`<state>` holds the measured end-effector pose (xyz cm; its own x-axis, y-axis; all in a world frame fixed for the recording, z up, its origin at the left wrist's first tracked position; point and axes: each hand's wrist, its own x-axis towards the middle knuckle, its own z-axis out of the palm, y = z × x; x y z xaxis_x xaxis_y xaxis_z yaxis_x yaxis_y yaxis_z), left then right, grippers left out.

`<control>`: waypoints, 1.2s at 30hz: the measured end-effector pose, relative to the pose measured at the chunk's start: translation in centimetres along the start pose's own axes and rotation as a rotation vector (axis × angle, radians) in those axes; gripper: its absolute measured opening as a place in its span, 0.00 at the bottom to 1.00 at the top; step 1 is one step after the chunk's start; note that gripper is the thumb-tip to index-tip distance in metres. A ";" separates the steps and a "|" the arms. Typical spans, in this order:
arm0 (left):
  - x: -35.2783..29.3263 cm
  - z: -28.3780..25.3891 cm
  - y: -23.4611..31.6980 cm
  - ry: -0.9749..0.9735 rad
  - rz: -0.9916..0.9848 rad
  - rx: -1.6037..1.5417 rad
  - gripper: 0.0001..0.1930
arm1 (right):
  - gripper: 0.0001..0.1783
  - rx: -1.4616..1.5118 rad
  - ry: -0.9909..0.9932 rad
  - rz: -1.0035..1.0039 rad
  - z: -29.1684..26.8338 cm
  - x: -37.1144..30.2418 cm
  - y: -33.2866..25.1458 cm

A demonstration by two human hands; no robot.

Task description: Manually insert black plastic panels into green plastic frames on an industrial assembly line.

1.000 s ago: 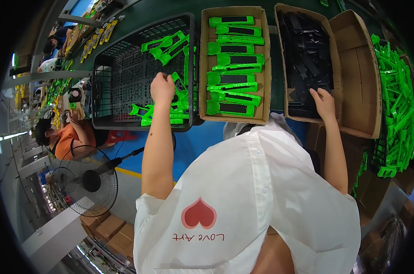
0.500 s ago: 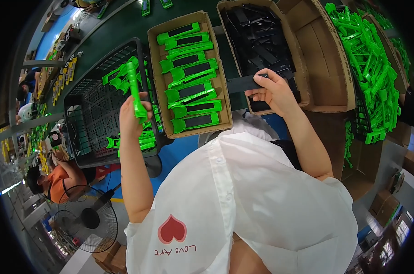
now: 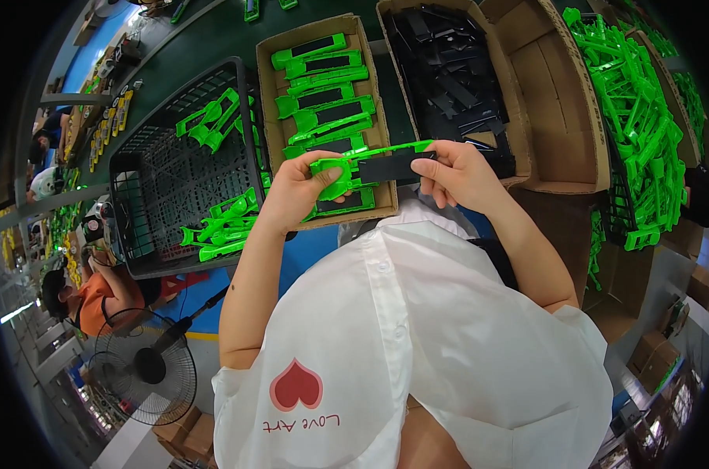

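My left hand (image 3: 292, 191) is closed around the wide end of a bright green plastic housing (image 3: 341, 184), held over the near end of a carton. My right hand (image 3: 465, 178) pinches the right end of a flat black plate (image 3: 389, 167). The plate lies lengthwise along the housing, its left end overlapping it; whether it is seated cannot be told. Below them, the brown carton (image 3: 267, 105) holds several green housings (image 3: 323, 95) with black plates in them, stacked in a row. My hands partly hide the nearest ones.
Left of the carton, a black mesh crate (image 3: 243, 86) holds loose green housings (image 3: 227, 227). A box of loose black plates (image 3: 452, 78) stands to the right, beside an open carton (image 3: 554, 102). Green parts (image 3: 628, 117) pile up far right. A fan (image 3: 145, 366) and a person in orange (image 3: 102, 298) are lower left.
My left hand has moved right from the crate with the green housing, which has turned from upright to lengthwise. My right hand's black plate now meets it over the carton.
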<state>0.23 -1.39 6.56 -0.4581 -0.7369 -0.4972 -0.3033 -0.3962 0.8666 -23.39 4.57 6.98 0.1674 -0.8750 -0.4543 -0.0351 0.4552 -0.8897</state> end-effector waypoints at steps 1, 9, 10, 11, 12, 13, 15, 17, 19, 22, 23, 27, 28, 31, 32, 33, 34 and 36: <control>-0.1 0.4 0.2 -0.071 -0.035 -0.173 0.11 | 0.08 -0.031 -0.006 -0.016 0.2 0.1 0.0; -0.4 1.0 -0.6 -0.036 -0.014 -0.215 0.09 | 0.11 -0.220 0.071 0.008 1.2 0.3 0.4; -0.2 1.0 -0.7 -0.034 0.005 -0.206 0.09 | 0.10 -0.248 0.090 0.032 1.4 0.5 0.5; -0.1 1.1 -0.8 -0.033 0.023 -0.196 0.08 | 0.10 -0.277 0.109 0.056 1.7 0.7 0.7; 0.0 1.2 -0.9 -0.034 0.022 -0.197 0.08 | 0.10 -0.277 0.109 0.058 1.9 0.9 0.8; 0.0 1.2 -1.1 -0.012 0.016 -0.184 0.08 | 0.11 -0.284 0.127 0.068 2.2 1.1 1.0; 0.2 1.2 -1.3 0.007 0.010 -0.171 0.07 | 0.13 -0.291 0.147 0.080 2.3 1.5 1.9; 0.2 1.2 -1.5 0.039 0.000 -0.150 0.07 | 0.18 -1.049 0.306 -0.233 2.4 1.9 2.4; 0.2 1.1 -2.0 0.016 0.032 -0.165 0.07 | 0.23 -1.076 0.359 -0.161 2.2 1.8 1.9; 0.3 0.7 -2.0 -0.016 0.062 -0.201 0.07 | 0.25 -0.921 0.481 -0.269 1.0 2.2 2.1; 0.2 0.6 -2.0 -0.027 0.058 -0.221 0.07 | 0.23 -0.614 0.289 -0.081 0.4 2.6 2.2; 0.8 1.1 -2.4 -0.017 0.030 -0.191 0.07 | 0.16 -0.238 0.136 0.061 0.0 2.9 2.9; 0.9 1.6 -2.4 0.003 0.011 -0.178 0.08 | 0.16 -0.327 0.217 0.015 0.1 2.7 2.9; 0.6 2.1 -2.5 0.053 0.000 -0.153 0.08 | 0.16 -0.422 0.272 -0.075 0.6 2.7 3.5; 0.6 2.2 -2.2 0.092 -0.012 -0.112 0.09 | 0.16 -0.466 0.296 -0.112 0.7 2.8 3.7; 0.5 2.1 -1.6 0.089 -0.012 -0.111 0.09 | 0.16 -0.465 0.300 -0.110 0.8 2.7 3.6; 0.4 1.8 -0.8 0.111 0.003 0.263 0.11 | 0.17 -0.501 0.312 -0.142 1.1 2.6 3.6; 1.1 1.8 -1.0 0.128 0.202 0.910 0.16 | 0.18 -0.568 0.312 -0.150 1.7 2.7 4.0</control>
<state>-1.48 -0.76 5.08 -0.4941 -0.8210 -0.2861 -0.7893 0.2857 0.5434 -21.44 4.24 2.30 -0.0789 -0.9678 -0.2392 -0.5621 0.2413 -0.7911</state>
